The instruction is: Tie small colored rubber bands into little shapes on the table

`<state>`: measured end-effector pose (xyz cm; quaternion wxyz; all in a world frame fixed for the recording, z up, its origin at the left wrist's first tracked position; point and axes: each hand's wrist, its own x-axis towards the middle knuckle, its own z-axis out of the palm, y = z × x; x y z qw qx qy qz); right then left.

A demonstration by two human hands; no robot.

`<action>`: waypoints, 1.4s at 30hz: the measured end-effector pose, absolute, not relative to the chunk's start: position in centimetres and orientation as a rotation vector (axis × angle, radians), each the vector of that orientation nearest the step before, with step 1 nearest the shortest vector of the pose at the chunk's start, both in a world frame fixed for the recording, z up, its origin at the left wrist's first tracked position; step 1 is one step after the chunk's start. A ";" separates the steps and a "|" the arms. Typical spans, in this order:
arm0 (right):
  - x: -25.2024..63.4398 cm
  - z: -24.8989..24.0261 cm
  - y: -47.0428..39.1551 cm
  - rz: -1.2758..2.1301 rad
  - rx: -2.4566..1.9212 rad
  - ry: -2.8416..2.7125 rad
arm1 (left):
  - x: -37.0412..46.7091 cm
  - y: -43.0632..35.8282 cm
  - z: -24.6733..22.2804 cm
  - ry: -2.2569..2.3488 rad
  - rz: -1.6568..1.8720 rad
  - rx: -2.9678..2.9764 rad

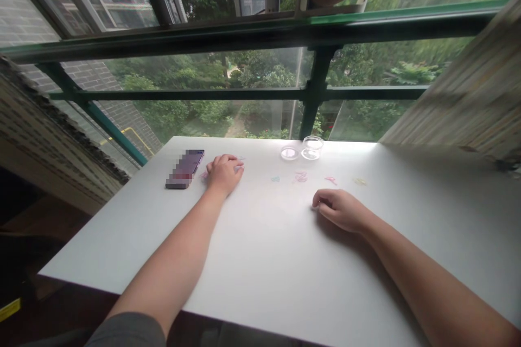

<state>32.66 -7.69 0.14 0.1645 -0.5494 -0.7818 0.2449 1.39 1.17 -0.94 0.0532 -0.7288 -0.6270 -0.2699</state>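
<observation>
My left hand [225, 174] rests palm-down on the white table [260, 260], fingers bent and a little apart. Thin pink pieces [204, 176] show beside its outer edge, and pale bluish pieces [239, 167] show by the thumb and forefinger. My right hand [344, 210] lies on its side on the table, fingers loosely curled, with nothing seen in it. In a row beyond it are small piles of thin pieces: a teal pile [275, 179], a pink pile [300, 177], a deeper pink pile [331, 179] and a yellowish pile [360, 181]. Their kind is too small to tell.
A clear round tub [312, 148] and a flat clear lid [290, 153] stand near the far edge. A phone [185, 169] lies left of my left hand. Behind the table are a green railing [260, 32] and windows, with a curtain [459, 76] at the right.
</observation>
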 end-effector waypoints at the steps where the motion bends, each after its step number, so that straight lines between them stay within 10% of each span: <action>1: 32.7 0.1 -7.7 0.697 -1.560 -2.231 | 1.6 1.2 -1.0 -1.896 -0.799 -2.229; 17: 31.7 0.3 -7.4 0.580 -1.543 -2.312 | 3.0 1.3 -0.4 -1.898 -0.717 -2.150; 30: 29.5 -0.2 -9.7 0.796 -1.419 -1.921 | 14.7 -6.7 0.7 -2.065 -1.890 -2.972; 42: 29.0 -0.9 -10.1 0.985 -1.074 -1.658 | 13.4 -7.7 -0.2 -1.939 -2.135 -3.348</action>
